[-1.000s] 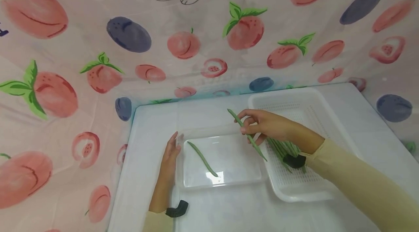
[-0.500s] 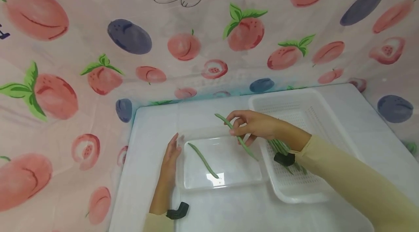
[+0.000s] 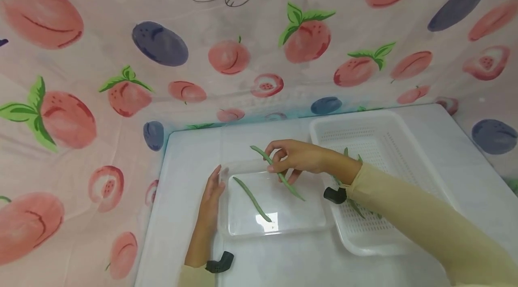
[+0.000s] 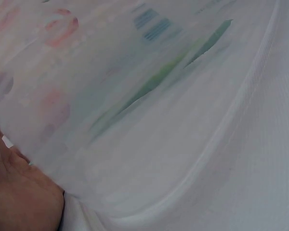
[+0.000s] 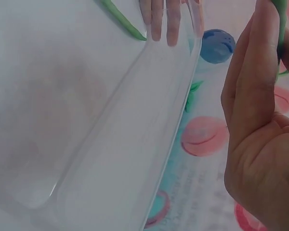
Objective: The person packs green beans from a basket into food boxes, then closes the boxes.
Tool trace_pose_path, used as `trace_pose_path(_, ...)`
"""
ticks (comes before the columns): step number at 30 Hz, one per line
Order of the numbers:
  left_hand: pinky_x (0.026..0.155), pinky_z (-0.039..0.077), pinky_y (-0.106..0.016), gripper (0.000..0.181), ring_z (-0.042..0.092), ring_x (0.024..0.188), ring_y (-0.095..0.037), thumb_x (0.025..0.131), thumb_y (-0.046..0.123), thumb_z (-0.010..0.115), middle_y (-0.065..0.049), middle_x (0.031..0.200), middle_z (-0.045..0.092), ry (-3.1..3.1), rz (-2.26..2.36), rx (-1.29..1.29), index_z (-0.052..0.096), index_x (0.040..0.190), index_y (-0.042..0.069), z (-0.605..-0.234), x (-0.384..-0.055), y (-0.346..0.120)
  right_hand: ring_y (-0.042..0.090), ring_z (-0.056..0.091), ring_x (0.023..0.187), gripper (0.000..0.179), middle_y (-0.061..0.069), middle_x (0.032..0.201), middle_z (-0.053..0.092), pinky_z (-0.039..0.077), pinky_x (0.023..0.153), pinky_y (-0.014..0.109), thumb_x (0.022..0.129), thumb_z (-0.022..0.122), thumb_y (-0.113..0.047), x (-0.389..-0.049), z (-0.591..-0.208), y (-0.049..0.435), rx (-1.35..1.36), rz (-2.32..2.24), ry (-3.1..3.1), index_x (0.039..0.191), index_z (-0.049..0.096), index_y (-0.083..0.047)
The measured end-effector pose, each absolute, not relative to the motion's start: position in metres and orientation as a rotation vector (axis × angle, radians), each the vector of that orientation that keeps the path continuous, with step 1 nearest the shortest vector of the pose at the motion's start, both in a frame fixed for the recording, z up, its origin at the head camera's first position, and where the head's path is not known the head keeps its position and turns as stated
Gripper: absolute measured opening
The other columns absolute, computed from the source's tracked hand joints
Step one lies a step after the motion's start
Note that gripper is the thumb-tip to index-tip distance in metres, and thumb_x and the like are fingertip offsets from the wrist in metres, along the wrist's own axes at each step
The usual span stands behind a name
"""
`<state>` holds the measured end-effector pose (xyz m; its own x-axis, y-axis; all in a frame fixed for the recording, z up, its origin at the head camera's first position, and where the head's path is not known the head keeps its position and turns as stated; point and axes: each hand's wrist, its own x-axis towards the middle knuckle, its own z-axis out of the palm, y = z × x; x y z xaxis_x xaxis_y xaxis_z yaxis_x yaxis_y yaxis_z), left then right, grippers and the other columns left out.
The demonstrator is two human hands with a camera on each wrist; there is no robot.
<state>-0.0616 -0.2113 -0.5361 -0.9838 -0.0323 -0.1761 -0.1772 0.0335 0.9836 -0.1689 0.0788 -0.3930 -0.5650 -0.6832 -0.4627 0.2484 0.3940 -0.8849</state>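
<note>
My right hand point(image 3: 299, 157) pinches a green bean point(image 3: 290, 188) between thumb and fingers, slanting over the clear plastic box point(image 3: 279, 232). Another green bean point(image 3: 252, 199) lies inside that box, left of centre. Along the box's left side rests my left hand point(image 3: 209, 197), its straight fingers point(image 5: 156, 21) showing through the clear wall in the right wrist view. In the left wrist view, a blurred green bean point(image 4: 156, 79) shows through the plastic, with part of the left hand point(image 4: 21, 192) at the lower left.
To the right stands a white perforated basket point(image 3: 422, 161) with several green beans point(image 3: 355, 209), partly covered by my right forearm. A white table point(image 3: 186, 147) lies under everything. Fruit-print cloth point(image 3: 174, 98) hangs behind and at the sides.
My right hand has moved left with its green bean, from beside the basket to over the clear box. The left hand and the bean in the box stay put.
</note>
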Motion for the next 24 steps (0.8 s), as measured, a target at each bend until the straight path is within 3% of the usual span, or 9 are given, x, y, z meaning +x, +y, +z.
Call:
trace_pose_path(13,0.120,0.025,-0.064,0.048,0.013,0.160,-0.020,0.107,0.045,0.046,0.018,0.168,0.021,2.173,2.111,-0.206,0.035,0.154,0.048,-0.539,-0.064,-0.210,0.020,0.061,0.074,0.040,0.004,0.087,0.059,0.060,0.057,0.035,0.093,0.076,-0.020,-0.164,-0.401,0.066,-0.420,-1.288,1.760,0.125,0.053,-0.012)
trace_pose_path(20,0.114,0.038,-0.061,0.049,0.020,0.159,-0.024,0.107,0.044,0.046,0.017,0.168,0.021,2.154,2.114,-0.202,0.034,0.155,0.046,-0.539,-0.062,-0.209,0.019,0.062,0.078,0.040,0.005,0.090,0.059,0.062,0.062,0.040,0.093,0.076,-0.021,-0.160,-0.402,0.059,-0.437,-1.280,1.768,0.125,0.053,-0.013)
trace_pose_path(24,0.113,0.038,-0.061,0.050,0.019,0.159,-0.024,0.106,0.047,0.046,0.017,0.168,0.021,2.160,2.107,-0.210,0.034,0.155,0.046,-0.539,-0.062,-0.210,0.020,0.063,0.082,0.041,0.006,0.092,0.060,0.063,0.063,0.041,0.093,0.076,-0.022,-0.161,-0.404,0.056,-0.445,-1.288,1.778,0.126,0.053,-0.013)
